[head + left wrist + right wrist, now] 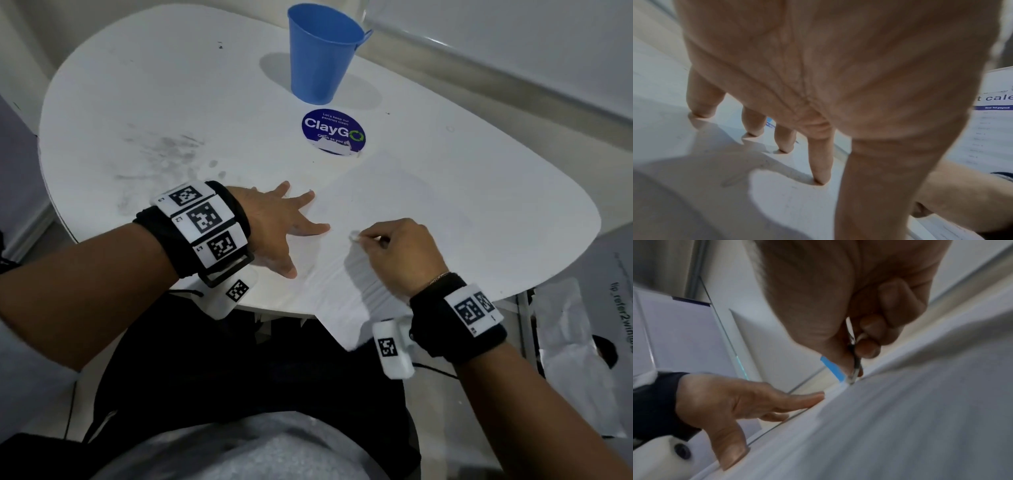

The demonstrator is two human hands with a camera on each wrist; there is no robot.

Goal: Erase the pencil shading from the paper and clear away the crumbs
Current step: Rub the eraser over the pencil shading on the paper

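Note:
A white sheet of paper (404, 205) lies on the white table (205, 85), with its near corner hanging over the front edge. My left hand (301, 219) presses flat on the sheet's left side, fingers spread and straight (820, 162). To its right, my right hand (363, 238) pinches a small white eraser (354, 236) against the paper. In the right wrist view the eraser (853, 344) sits between thumb and fingertips, tip down on the sheet (920, 418). Any pencil shading is too faint to make out. The frames are too blurred to show crumbs.
A blue cup (322, 54) stands at the back of the table, with a round blue ClayGo sticker (334, 132) in front of it. Grey smudges (168, 150) mark the table's left part. Printed sheets (582, 342) lie beyond the table's right edge.

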